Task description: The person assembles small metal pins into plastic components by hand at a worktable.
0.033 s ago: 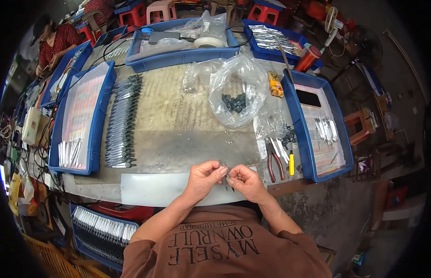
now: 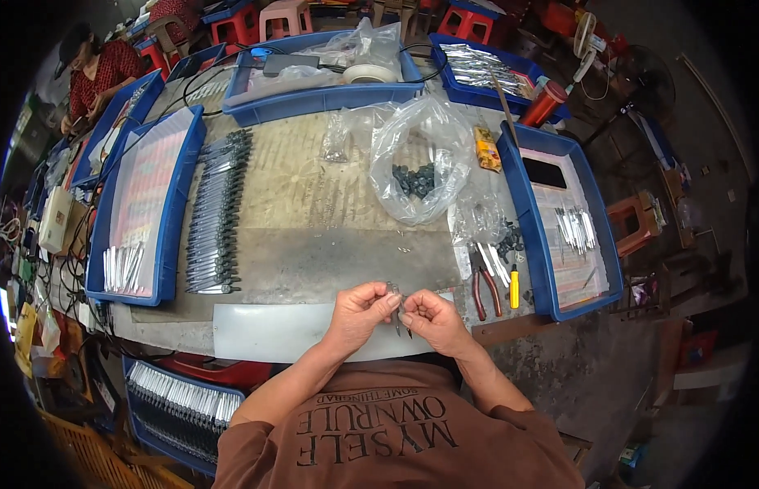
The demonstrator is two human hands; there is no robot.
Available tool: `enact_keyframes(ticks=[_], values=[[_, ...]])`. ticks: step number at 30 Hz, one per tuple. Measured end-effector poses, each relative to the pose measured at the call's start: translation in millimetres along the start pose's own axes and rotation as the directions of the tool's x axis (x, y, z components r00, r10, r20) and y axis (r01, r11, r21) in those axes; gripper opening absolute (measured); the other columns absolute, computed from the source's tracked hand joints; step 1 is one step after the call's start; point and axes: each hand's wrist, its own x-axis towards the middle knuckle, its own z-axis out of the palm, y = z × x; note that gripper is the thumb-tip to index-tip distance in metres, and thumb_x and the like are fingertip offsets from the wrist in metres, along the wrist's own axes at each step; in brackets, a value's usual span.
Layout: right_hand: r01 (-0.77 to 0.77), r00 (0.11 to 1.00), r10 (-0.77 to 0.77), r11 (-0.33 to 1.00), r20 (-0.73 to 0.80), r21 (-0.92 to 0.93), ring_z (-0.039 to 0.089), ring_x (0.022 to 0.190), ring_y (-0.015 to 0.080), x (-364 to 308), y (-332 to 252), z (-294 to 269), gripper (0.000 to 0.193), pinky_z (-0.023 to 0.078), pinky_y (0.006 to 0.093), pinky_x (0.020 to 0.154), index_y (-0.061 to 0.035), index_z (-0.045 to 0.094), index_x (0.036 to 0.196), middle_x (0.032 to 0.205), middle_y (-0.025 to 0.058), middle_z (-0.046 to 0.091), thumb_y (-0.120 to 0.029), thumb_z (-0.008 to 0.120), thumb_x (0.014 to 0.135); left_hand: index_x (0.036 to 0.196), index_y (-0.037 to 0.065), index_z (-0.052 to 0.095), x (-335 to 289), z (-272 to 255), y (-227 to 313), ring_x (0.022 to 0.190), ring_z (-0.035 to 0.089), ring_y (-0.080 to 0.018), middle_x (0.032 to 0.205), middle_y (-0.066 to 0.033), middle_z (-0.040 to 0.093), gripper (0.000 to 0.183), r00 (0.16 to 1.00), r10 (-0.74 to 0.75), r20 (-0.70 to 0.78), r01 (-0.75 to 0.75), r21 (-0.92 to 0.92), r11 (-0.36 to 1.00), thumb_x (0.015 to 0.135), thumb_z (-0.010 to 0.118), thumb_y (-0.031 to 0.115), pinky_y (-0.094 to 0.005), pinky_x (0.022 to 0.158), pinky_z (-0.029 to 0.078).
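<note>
A small slim metal piece (image 2: 398, 310) sits pinched between left hand (image 2: 361, 310) and right hand (image 2: 428, 316), both closed on it above the grey surface (image 2: 314, 204). A long row of finished silvery pieces (image 2: 218, 213) lies leftward; loose dark parts fill the clear plastic bag (image 2: 420, 163). Nothing has visibly shifted from the earlier frame.

a rough, matt grey table (image 2: 314, 204) carries glossy blue plastic trays (image 2: 174, 220), a crinkled clear plastic bag (image 2: 420, 147) and shiny metal pieces (image 2: 216, 212).
</note>
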Motion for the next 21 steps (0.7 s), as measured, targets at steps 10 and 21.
enact_keyframes(ticks=[10,21], values=[[0.004,0.998,0.002,0.996,0.068,-0.087,0.049,0.070,0.0052,1,0,3,0.015,0.041,0.0203,0.063,0.0012,0.058,0.090,0.076,-0.0002,0.056,-0.014,0.054,0.087,0.085,0.002,0.061,-3,0,3,0.063,0.051,-0.0041,0.072,0.0010,0.058,0.009,1.000,0.021,0.008,-0.021,-0.005,1.000,0.085,0.057,0.010,-0.0177,0.055,0.041],[0.034,0.997,-0.026,0.994,-0.076,0.108,0.047,0.068,0.0021,0,8,8,0.011,0.039,0.0156,0.059,-0.0015,0.054,0.085,0.075,-0.0041,0.053,-0.007,0.062,0.081,0.085,0.000,0.061,-3,-5,-3,0.062,0.051,-0.0068,0.076,-0.0015,0.057,0.008,1.000,-0.003,-0.023,0.001,-0.084,0.996,0.083,0.059,0.007,-0.0200,0.055,0.043]])
